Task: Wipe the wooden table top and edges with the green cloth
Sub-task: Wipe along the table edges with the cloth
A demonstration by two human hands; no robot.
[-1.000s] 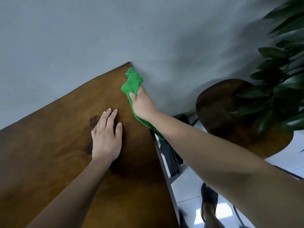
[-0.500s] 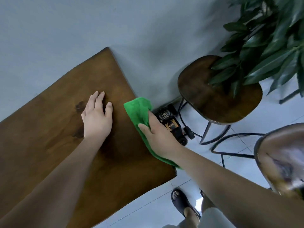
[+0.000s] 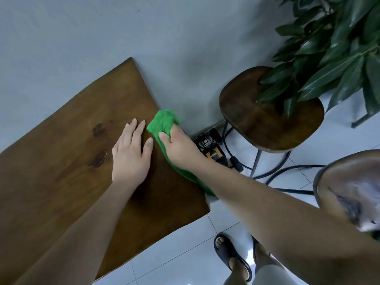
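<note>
Head view: edge wipe on the right side of the wooden table (image 3: 61, 161).

The right hand (image 3: 178, 149) grasps the green cloth (image 3: 163, 122), thumb over it, and holds it against the table's right edge, about midway between the far corner and the near corner. A tail of the cloth runs along this edge under the wrist. The left hand (image 3: 131, 155) lies released and flat on the top, fingers straight, just beside the cloth. I judge the step in hand is wiping this edge. The next move probably calls for sliding the cloth along the edge to a corner with steady pressure, while the left hand braces the table. How much of the top is already wiped I cannot tell.
</note>
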